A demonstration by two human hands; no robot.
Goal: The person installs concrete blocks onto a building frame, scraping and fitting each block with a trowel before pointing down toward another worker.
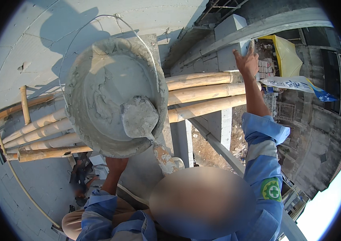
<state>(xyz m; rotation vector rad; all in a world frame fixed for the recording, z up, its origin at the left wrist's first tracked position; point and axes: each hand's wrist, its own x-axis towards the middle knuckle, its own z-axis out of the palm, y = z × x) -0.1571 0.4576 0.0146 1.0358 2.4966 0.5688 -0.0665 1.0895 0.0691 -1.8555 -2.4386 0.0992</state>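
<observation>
A mortar-caked bucket (76, 128) stands in front of me on a board (163, 60), its thin wire handle raised. Wet grey mortar (106, 84) lies inside it. A trowel (138, 116) rests with its blade on the mortar and its worn handle hanging over the near rim. At the bucket's near side is my left hand (116, 164), its fingers hidden behind the rim. My right arm reaches far to the right. With fingers spread, my right hand (246, 62) is at the edge of a pale grey block (227, 56), apparently touching it.
Bamboo poles (202, 94) run across beneath the bucket. A pale block wall (25, 44) rises at the far left. A long grey beam (275, 25) passes above the right hand. Ground far below shows through gaps, with a yellow tarp (289, 56) and a banner (295, 84). A person (80, 176) is below left.
</observation>
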